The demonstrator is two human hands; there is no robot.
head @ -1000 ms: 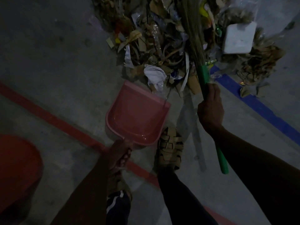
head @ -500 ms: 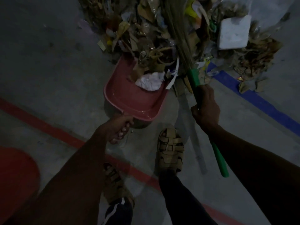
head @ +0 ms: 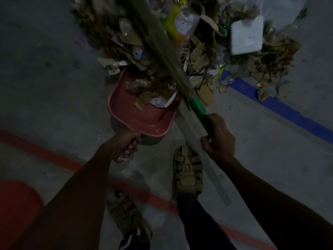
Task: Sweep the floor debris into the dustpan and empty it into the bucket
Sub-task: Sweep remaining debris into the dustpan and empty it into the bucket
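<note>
A pink dustpan (head: 126,114) lies on the grey floor with its mouth pushed into a big debris pile (head: 198,51) of dry leaves, paper and plastic. Scraps and crumpled paper lie inside the pan. My left hand (head: 124,145) grips the dustpan's handle from behind. My right hand (head: 219,138) grips the green handle of a straw broom (head: 162,51), whose blurred bristles slant up and left over the pan and the pile. The red bucket (head: 16,210) shows only as a rim at the lower left.
A white square slab (head: 246,37) and a yellow-green plastic piece (head: 173,20) lie in the pile. A blue floor line (head: 288,112) runs at the right, a red line (head: 59,159) crosses under my arms. My sandalled feet (head: 187,172) stand behind the pan.
The dustpan was pushed forward into the pile and now holds more scraps. The broom has swung left across the pan, dragging debris in; its bristles are blurred.
</note>
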